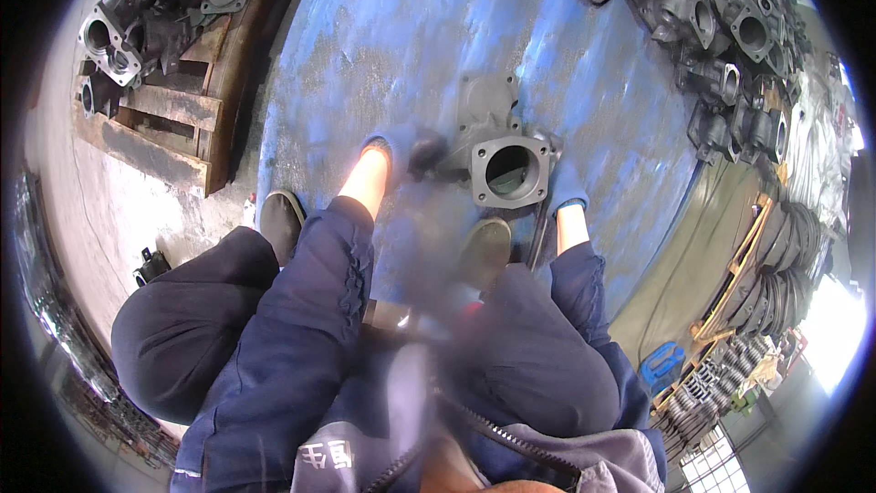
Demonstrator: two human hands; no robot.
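Note:
A grey metal casting (485, 152) stands on the blue, worn work surface in front of me. Its square flange (477, 172) has a large round bore and corner holes, and faces up toward me. At the casting's left side is my left hand (398, 148) in a blue glove, its fingers smeared beside a dark blurred patch. My right hand (568, 186), also blue-gloved, is close against the right side of the flange, its fingers mostly hidden. A thin dark rod or cord (538, 236) runs down from beside the flange toward my knees; whether my right hand holds it, I cannot tell.
Dark castings (750, 32) are heaped at the far right. More castings (114, 46) lie on a wooden pallet (155, 151) at far left. My shoes (282, 219) rest near the work surface (365, 55). At right are a blue tool-like object (662, 365) and stacked ring-shaped parts (789, 246).

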